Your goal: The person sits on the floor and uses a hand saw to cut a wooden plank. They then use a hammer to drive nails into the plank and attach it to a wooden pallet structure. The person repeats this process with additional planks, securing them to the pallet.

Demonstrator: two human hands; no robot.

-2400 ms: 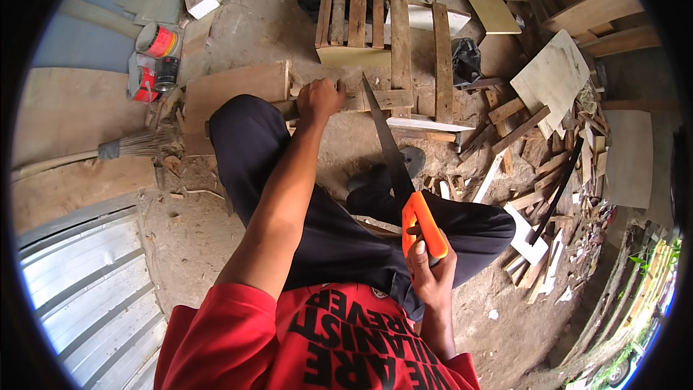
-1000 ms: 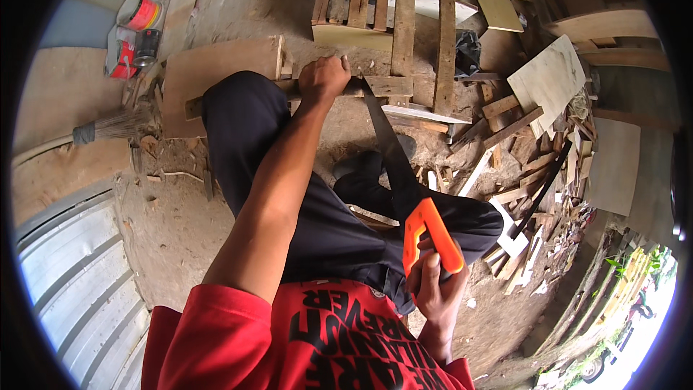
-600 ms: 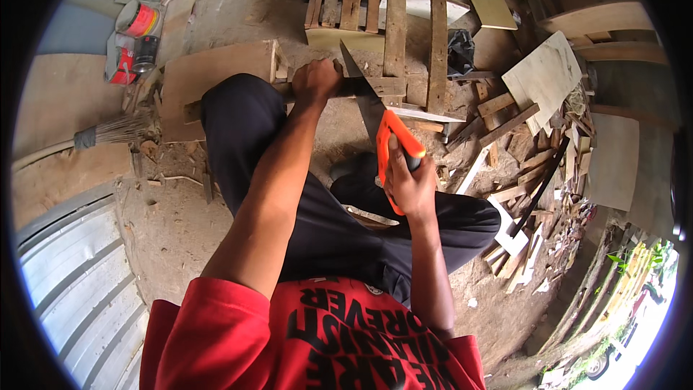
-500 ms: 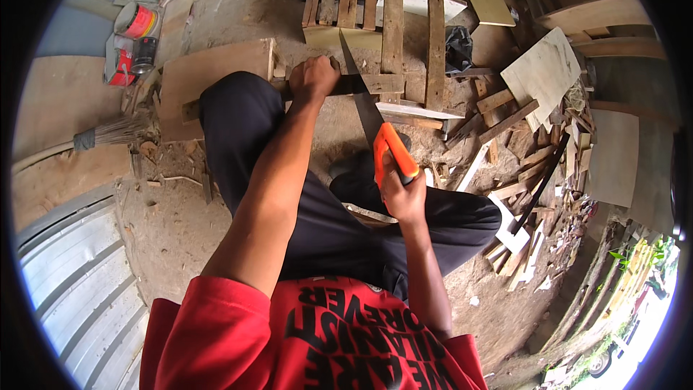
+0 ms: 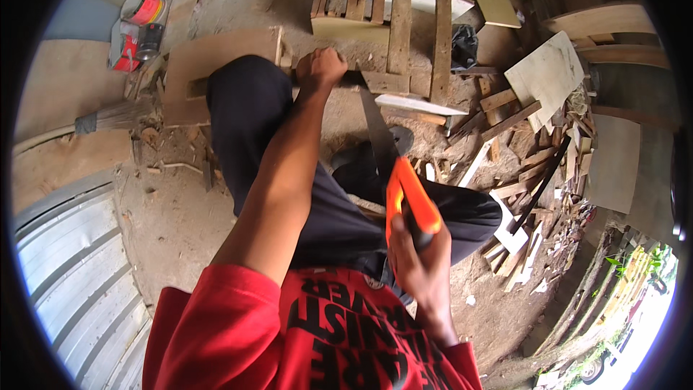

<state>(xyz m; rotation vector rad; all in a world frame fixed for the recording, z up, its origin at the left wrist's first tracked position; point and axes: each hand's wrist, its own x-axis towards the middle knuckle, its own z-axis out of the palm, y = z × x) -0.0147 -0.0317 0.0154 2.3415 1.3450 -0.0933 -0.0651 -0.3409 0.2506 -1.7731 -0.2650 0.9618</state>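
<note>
My right hand (image 5: 424, 263) is wrapped round the orange handle of a handsaw (image 5: 378, 130), drawn back close to my body. The dark blade slants up and left from the handle, and its tip end meets a wooden strip (image 5: 388, 83). That strip lies crosswise in front of me, passing by my bent left knee. With fingers closed, my left hand (image 5: 322, 67) presses on the strip just left of the blade and grips it. Part of the strip is hidden behind my hand and knee.
Beyond the strip stand pallet-like slats (image 5: 399, 22). A wooden board (image 5: 216, 58) lies by my left knee, near a broom (image 5: 108, 117) and paint cans (image 5: 149, 42). Scrap wood (image 5: 527, 173) is heaped at right, beside a pale panel (image 5: 545, 76). Corrugated metal (image 5: 79, 267) is at lower left.
My right hand has pulled the handsaw back toward my body, down and slightly right. My left hand stays on the wooden strip. The whole view has shifted slightly.
</note>
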